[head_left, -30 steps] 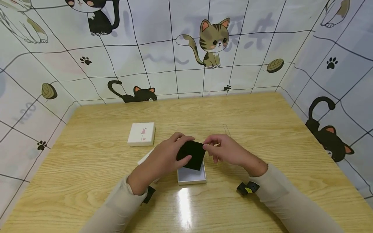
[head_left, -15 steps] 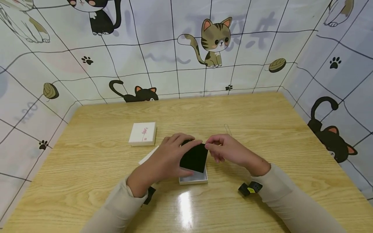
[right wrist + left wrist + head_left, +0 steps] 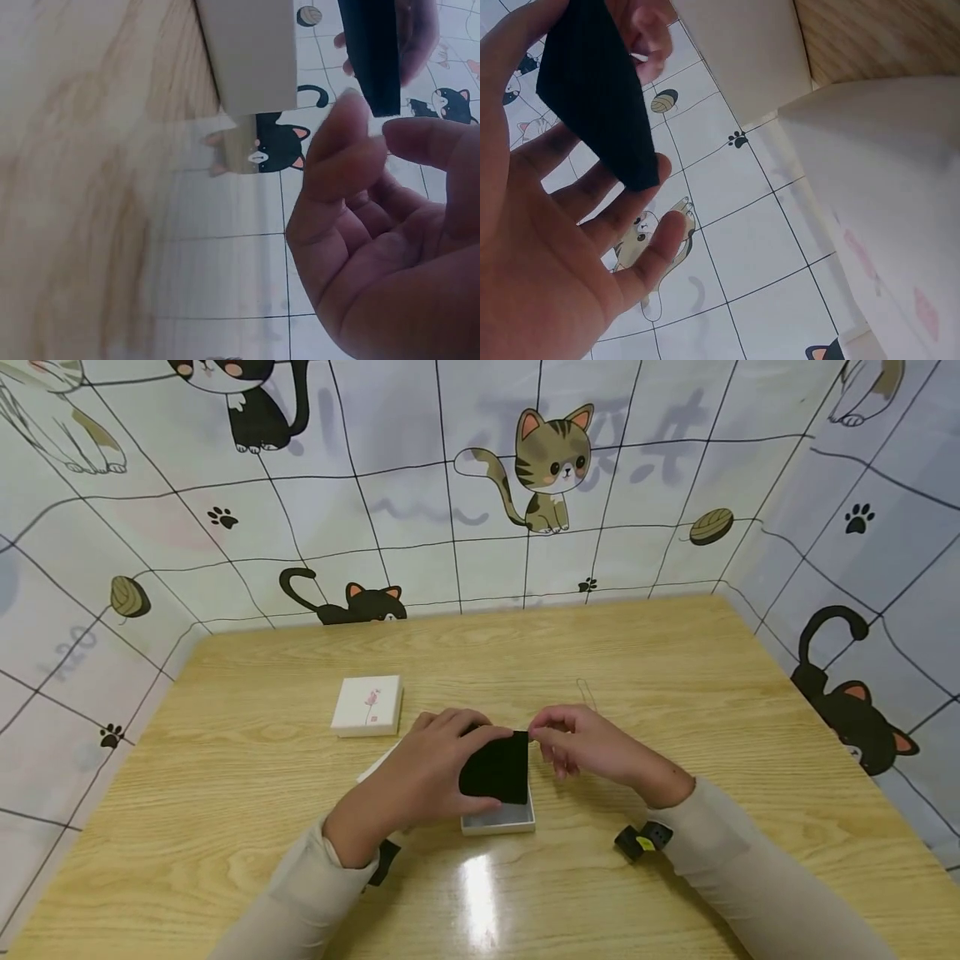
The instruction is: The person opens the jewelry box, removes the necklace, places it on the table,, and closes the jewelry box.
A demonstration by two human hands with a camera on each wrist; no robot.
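Black square pad (image 3: 495, 772) mid-frame, over open white box (image 3: 498, 828). Left hand (image 3: 426, 768) holds pad by near and far edges; right hand (image 3: 581, 743) at pad's upper-right corner, fingers curled, pinch can't be told.

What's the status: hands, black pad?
Left hand holding black square pad over open white box. Right hand by pad's corner, contact unclear. Flower-printed white box off left, seemingly not obstructing.
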